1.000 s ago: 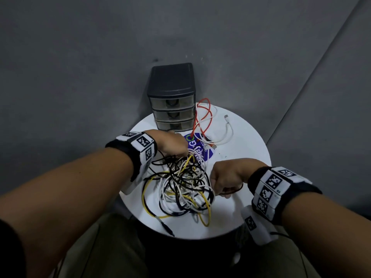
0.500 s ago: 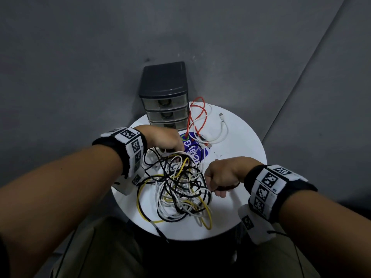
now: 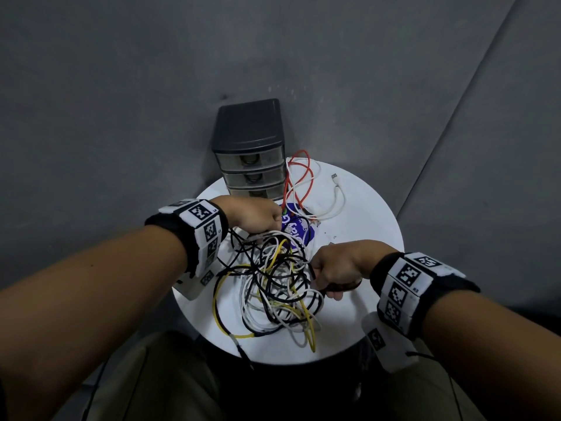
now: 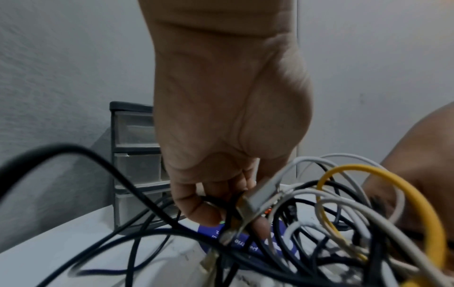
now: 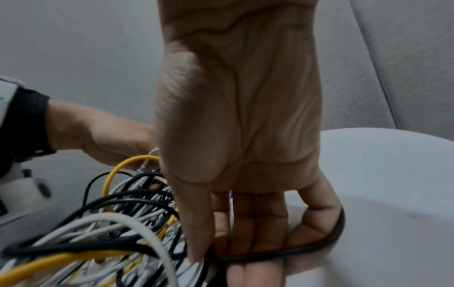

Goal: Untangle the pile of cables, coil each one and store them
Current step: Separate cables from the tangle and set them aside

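Black, white and yellow cables (image 3: 270, 287) knot before the drawer unit (image 3: 250, 150); my left hand (image 3: 255, 217) pinches a grey plug, my right hand (image 3: 337, 268) grips a black strand.

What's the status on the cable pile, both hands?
Left hand pinches a grey plug end at the tangle's far edge. Right hand grips a black cable. Cable tangle unsorted on round table; drawer unit shut.

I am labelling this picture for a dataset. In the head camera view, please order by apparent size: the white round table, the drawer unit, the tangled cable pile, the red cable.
1. White round table, clearly the largest.
2. Tangled cable pile and drawer unit: they look alike in area, so I do not rank them.
3. Red cable, the smallest.
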`<state>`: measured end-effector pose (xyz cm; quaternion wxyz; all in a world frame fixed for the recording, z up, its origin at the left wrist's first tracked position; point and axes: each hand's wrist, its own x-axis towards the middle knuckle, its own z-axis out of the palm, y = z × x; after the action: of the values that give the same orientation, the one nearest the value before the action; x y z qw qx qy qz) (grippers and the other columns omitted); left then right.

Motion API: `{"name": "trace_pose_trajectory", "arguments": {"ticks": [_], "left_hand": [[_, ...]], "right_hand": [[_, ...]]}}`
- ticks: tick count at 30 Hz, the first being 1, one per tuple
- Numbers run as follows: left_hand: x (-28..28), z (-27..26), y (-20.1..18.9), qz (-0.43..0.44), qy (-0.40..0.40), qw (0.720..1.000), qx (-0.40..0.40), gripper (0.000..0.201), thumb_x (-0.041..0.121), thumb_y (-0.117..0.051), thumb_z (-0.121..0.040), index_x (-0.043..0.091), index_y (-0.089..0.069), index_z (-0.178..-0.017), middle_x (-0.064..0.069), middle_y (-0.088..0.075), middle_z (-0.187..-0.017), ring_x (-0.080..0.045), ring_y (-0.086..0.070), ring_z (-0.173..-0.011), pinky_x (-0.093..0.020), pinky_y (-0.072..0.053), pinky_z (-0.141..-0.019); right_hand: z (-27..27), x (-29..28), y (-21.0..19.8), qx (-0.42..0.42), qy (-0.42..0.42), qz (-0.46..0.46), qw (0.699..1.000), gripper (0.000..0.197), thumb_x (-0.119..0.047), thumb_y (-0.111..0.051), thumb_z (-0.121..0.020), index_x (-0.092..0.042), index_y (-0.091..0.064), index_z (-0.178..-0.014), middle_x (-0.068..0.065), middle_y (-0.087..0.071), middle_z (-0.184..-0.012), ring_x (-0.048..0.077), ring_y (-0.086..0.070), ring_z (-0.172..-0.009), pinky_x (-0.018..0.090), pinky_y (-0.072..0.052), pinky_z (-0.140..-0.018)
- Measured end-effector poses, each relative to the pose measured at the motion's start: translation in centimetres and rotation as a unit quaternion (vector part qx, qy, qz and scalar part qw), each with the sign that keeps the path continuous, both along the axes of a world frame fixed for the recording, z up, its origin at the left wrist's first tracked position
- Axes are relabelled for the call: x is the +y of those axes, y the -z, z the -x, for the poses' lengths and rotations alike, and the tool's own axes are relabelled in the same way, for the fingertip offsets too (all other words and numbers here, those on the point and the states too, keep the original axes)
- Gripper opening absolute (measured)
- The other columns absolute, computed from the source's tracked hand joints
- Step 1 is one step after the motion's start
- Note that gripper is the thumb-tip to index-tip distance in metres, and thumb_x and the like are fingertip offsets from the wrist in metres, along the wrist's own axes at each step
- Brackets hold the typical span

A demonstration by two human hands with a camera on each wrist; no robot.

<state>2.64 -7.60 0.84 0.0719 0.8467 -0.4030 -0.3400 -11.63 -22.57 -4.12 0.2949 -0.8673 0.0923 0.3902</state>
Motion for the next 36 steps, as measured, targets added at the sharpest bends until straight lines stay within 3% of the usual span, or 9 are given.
{"name": "trace_pose_trajectory", "arguments": {"ticks": [3,7,10,14,18,22,27,32,36], "left_hand": [[0.1,0.6,-0.2,0.019,-0.010,1.000,-0.014,0.018,0.012,-0.045,-0.102,0.015,-0.051,-0.085,0.000,-0.055,-0.074,-0.013,-0.046,-0.061,-0.029,-0.036,-0.058],[0.5,1.2,-0.9,0.036,-0.004,0.999,-0.030,0.016,0.010,-0.040,-0.104,0.010,-0.048,-0.090,-0.013,-0.045,-0.081,-0.019,-0.034,-0.067,-0.028,-0.030,-0.057],[0.8,1.2,-1.2,0.045,0.006,0.998,-0.037,0.014,0.007,-0.040,-0.102,0.011,-0.046,-0.090,-0.011,-0.039,-0.083,-0.018,-0.027,-0.068,-0.024,-0.024,-0.051],[1.7,0.8,-1.4,0.048,-0.014,0.998,-0.037,0.014,0.011,-0.044,-0.101,0.013,-0.050,-0.088,-0.011,-0.041,-0.083,-0.021,-0.032,-0.076,-0.031,-0.025,-0.061],[2.6,0.3,-1.3,0.080,-0.049,0.995,-0.024,0.018,0.017,-0.051,-0.100,0.012,-0.056,-0.084,-0.010,-0.046,-0.079,-0.020,-0.036,-0.074,-0.033,-0.030,-0.064],[3.1,0.0,-1.2,0.122,-0.084,0.989,-0.005,0.019,0.018,-0.059,-0.098,0.005,-0.073,-0.095,-0.009,-0.070,-0.089,-0.015,-0.055,-0.079,-0.032,-0.044,-0.073],[3.4,-0.2,-1.8,0.146,-0.085,0.985,-0.032,0.012,0.009,-0.064,-0.094,0.011,-0.075,-0.097,0.005,-0.067,-0.078,-0.004,-0.056,-0.065,-0.016,-0.043,-0.058],[3.4,-0.6,-1.7,0.140,-0.091,0.986,0.007,0.019,0.011,-0.061,-0.092,0.019,-0.076,-0.083,0.005,-0.072,-0.076,-0.012,-0.060,-0.073,-0.030,-0.047,-0.074],[3.5,-0.5,-1.9,0.114,-0.062,0.991,0.021,0.015,0.007,-0.067,-0.089,0.019,-0.075,-0.087,-0.006,-0.072,-0.080,-0.013,-0.060,-0.072,-0.030,-0.047,-0.070]], "right_hand": [[0.2,0.0,-0.2,-0.003,0.017,-0.025,1.000,0.011,-0.014,-0.060,-0.098,-0.014,-0.058,-0.087,0.008,-0.068,-0.073,0.020,-0.066,-0.062,0.036,-0.052,-0.075],[0.8,0.2,-0.7,-0.028,0.028,-0.034,0.999,0.018,-0.014,-0.059,-0.098,-0.017,-0.055,-0.081,0.006,-0.065,-0.071,0.020,-0.061,-0.060,0.030,-0.050,-0.065],[0.7,0.2,-1.1,-0.099,0.039,-0.019,0.994,0.025,-0.012,-0.065,-0.093,-0.022,-0.056,-0.072,-0.008,-0.062,-0.063,0.013,-0.056,-0.059,0.024,-0.047,-0.062],[0.2,0.6,-2.0,-0.133,-0.013,0.046,0.990,0.024,-0.018,-0.067,-0.090,-0.022,-0.054,-0.070,-0.007,-0.057,-0.072,0.018,-0.051,-0.075,0.031,-0.043,-0.074],[0.5,1.2,-1.6,-0.142,-0.002,0.044,0.989,0.021,-0.018,-0.062,-0.091,-0.022,-0.051,-0.072,-0.005,-0.055,-0.070,0.018,-0.050,-0.070,0.031,-0.041,-0.072],[0.9,1.6,-1.6,-0.151,-0.005,0.028,0.988,0.023,-0.016,-0.060,-0.092,-0.022,-0.052,-0.071,-0.005,-0.054,-0.067,0.011,-0.046,-0.060,0.028,-0.040,-0.064],[1.4,1.3,-1.5,-0.160,-0.028,0.006,0.987,0.019,-0.014,-0.062,-0.092,-0.022,-0.052,-0.078,-0.008,-0.054,-0.070,0.011,-0.046,-0.063,0.029,-0.040,-0.066],[1.3,0.7,-1.1,-0.181,-0.045,0.015,0.982,0.010,-0.020,-0.066,-0.093,-0.013,-0.059,-0.091,-0.001,-0.060,-0.086,0.017,-0.051,-0.080,0.039,-0.048,-0.080],[1.2,1.1,-1.1,-0.188,-0.028,-0.006,0.982,0.011,-0.016,-0.062,-0.095,-0.014,-0.055,-0.087,0.000,-0.059,-0.083,0.018,-0.050,-0.077,0.035,-0.044,-0.074]]}}
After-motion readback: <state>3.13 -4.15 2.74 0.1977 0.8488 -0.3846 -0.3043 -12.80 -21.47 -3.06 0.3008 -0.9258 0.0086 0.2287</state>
